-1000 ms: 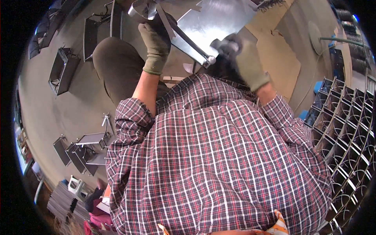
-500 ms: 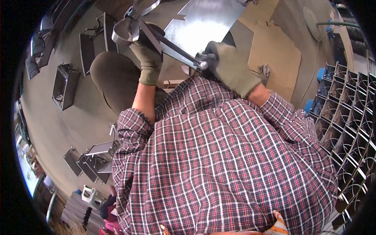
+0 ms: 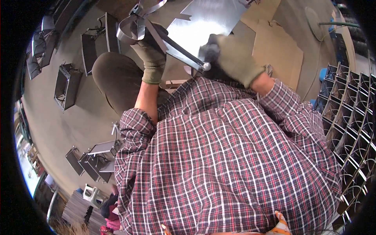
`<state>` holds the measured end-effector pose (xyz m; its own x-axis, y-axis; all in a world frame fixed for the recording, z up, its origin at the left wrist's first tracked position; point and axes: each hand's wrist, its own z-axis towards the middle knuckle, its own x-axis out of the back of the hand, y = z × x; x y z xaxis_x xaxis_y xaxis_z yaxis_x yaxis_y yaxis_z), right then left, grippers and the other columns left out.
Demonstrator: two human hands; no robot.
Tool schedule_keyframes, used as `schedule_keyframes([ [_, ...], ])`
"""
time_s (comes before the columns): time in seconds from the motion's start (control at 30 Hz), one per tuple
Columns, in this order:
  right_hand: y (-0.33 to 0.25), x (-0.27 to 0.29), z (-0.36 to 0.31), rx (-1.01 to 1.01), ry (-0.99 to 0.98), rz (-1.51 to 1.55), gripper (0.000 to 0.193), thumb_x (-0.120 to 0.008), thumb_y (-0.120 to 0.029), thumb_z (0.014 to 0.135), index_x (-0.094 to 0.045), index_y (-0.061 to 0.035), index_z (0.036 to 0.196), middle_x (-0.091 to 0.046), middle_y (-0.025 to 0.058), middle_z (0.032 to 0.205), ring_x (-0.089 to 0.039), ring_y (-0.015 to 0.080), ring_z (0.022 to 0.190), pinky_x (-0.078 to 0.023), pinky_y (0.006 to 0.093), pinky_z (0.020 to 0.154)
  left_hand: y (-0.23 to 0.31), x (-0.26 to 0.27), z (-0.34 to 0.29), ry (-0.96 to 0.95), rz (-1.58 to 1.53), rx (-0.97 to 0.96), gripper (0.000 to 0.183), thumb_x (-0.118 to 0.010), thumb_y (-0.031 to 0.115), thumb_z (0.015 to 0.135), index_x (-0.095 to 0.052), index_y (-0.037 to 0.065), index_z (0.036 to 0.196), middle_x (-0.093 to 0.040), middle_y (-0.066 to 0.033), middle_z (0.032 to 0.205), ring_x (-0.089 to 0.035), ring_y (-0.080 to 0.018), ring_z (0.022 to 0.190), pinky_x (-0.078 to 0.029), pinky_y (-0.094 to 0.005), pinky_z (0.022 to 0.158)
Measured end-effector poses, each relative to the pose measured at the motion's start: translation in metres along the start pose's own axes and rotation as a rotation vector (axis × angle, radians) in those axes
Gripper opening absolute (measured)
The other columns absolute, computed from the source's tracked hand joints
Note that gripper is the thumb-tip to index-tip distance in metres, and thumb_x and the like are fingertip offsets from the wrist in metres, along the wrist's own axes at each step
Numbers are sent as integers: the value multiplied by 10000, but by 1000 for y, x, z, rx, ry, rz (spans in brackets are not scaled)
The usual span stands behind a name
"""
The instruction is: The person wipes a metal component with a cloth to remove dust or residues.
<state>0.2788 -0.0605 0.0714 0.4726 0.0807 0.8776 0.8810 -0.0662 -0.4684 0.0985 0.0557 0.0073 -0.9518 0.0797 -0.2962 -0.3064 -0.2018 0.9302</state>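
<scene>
My left hand [image 3: 150,58], in a grey-green glove with dark fingers, is closed round a shiny metal frame [image 3: 182,53]. Curved metal strips [image 3: 128,32] loop out at the frame's far left end. The frame's long bar slants down to the right, ending in a small bright rounded tip [image 3: 206,66] near my lap. Just right of that tip is my right hand [image 3: 235,58], gloved likewise. Its dark fingers are smeared by motion, so their grip and anything inside them cannot be made out. Beyond both hands lies a bright sheet of metal [image 3: 203,19].
Dark metal frames [image 3: 67,86] stand on the floor at left, with several more [image 3: 96,158] lower left. Flattened cardboard [image 3: 280,51] lies at right. A stack of metal racks [image 3: 348,109] rises along the right side. Another person [image 3: 111,211] and a white stool [image 3: 92,196] are lower left.
My right hand has shifted slightly up and away from the bar's rounded tip. My left hand keeps hold of the frame, and the whole view has shifted a little.
</scene>
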Motion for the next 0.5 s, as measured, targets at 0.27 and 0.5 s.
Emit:
schedule_keyframes([
  [0.27,-2,11,10,-120,-70,110,285,-569,-255,871,-613,16,948,-642,237,866,-641,367,851,-502,423,761,4,-7,-6,181,-372,248,503,-262,449,974,-564,48,959,-626,-74,783,-595,-170,713,-473,-294,635],
  [0.5,4,21,33,-162,67,-81,245,-575,-244,868,-608,-2,888,-640,235,876,-647,339,852,-501,404,764,-8,5,-6,137,-324,185,400,-345,413,975,-551,70,989,-631,-81,839,-599,-205,758,-473,-326,711],
])
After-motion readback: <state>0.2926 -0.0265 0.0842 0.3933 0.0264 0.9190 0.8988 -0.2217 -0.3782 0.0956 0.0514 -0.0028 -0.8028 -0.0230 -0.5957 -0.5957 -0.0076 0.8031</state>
